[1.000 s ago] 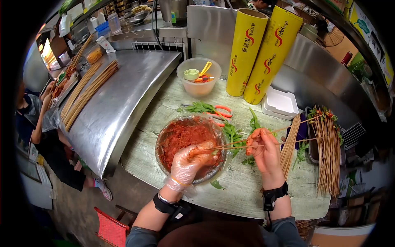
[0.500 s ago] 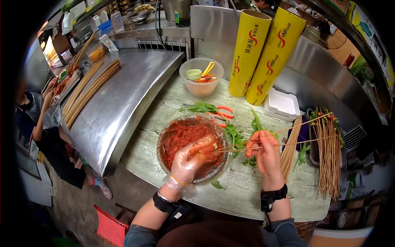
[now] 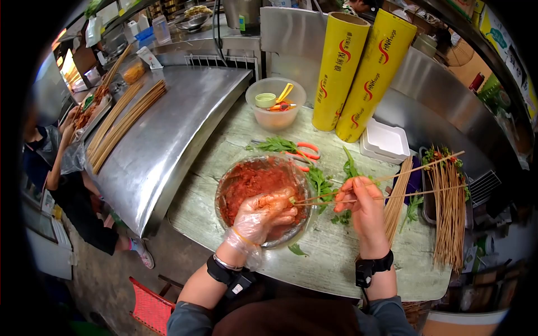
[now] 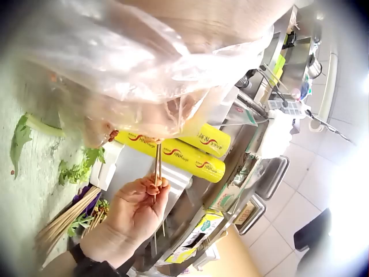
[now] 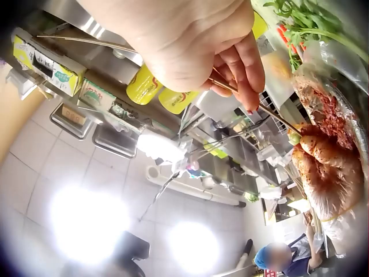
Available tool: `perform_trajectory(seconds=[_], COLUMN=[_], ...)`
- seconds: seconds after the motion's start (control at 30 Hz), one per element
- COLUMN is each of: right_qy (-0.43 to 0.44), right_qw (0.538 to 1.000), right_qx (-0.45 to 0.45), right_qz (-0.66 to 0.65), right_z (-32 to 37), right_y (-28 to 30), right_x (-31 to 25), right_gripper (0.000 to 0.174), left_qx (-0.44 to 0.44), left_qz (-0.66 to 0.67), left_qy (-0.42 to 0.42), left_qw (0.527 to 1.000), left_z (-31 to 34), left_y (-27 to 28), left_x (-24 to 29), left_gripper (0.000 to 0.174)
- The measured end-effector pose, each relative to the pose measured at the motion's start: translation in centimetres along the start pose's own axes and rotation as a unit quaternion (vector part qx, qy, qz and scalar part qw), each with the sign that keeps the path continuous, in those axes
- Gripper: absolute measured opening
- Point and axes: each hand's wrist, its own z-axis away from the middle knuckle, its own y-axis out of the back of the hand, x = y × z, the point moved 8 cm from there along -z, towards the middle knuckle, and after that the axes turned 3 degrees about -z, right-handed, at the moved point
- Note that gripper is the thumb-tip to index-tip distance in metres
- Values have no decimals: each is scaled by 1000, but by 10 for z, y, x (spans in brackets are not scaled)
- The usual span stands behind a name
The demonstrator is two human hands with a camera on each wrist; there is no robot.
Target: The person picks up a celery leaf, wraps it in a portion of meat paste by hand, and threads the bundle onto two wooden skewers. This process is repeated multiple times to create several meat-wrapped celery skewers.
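Right now, two thin, pale brown bamboo skewers (image 3: 392, 175) are pinched side by side between the thumb and bent fingers of the bare right hand (image 3: 363, 208). Their long line is laid almost flat. The pointed ends are aimed across at the fingertips of the left hand (image 3: 258, 218), and the back ends are stuck out far past the right fingers, on the side away from the left hand. The left hand is wrapped in a thin, clear plastic glove and is held over a round, shiny metal bowl (image 3: 217, 197). Soft, wet, red minced meat (image 3: 246, 185) is packed in that bowl, right under the left fingers, so the left hand is the nearer one to it. The gloved fingers are bent a little, kept close together and smeared red, and the skewer points are met by their tips. Whether a lump is squeezed there cannot be told. Green leafy stalks (image 3: 320, 183) are spread between the two hands, under the skewers. A heap of bare wooden sticks (image 3: 448, 218) is piled beyond the right fingers.
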Motion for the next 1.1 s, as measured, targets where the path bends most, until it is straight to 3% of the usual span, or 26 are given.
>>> perform_trajectory(seconds=[0.27,0.4,0.53,0.63,0.77,0.97,1.1], right_qy=[143,237,305,395,414,410,373], right_qw=[987,960,904,827,826,808,823], right_qx=[-55,-93,-131,-179,-174,-183,-170], right_qz=[36,120,268,357,340,381,392], right_z=[28,43,57,69,67,73,71], right_y=[-35,-61,-76,-92,-96,-103,-101], right_x=[-39,-45,-53,-53,-46,-52,-56], right_gripper=[31,24,16,13,7,13,10], left_qx=[37,27,35,35,69,129,148], left_qz=[176,190,207,220,213,68,-6], left_qy=[-86,-121,-129,-133,-128,-209,-220], left_qw=[980,974,969,966,966,967,964], left_z=[1,2,4,4,3,9,9], left_y=[4,-2,-3,-1,5,0,1], left_x=[26,31,30,28,23,29,26], left_gripper=[34,34,34,33,33,31,30])
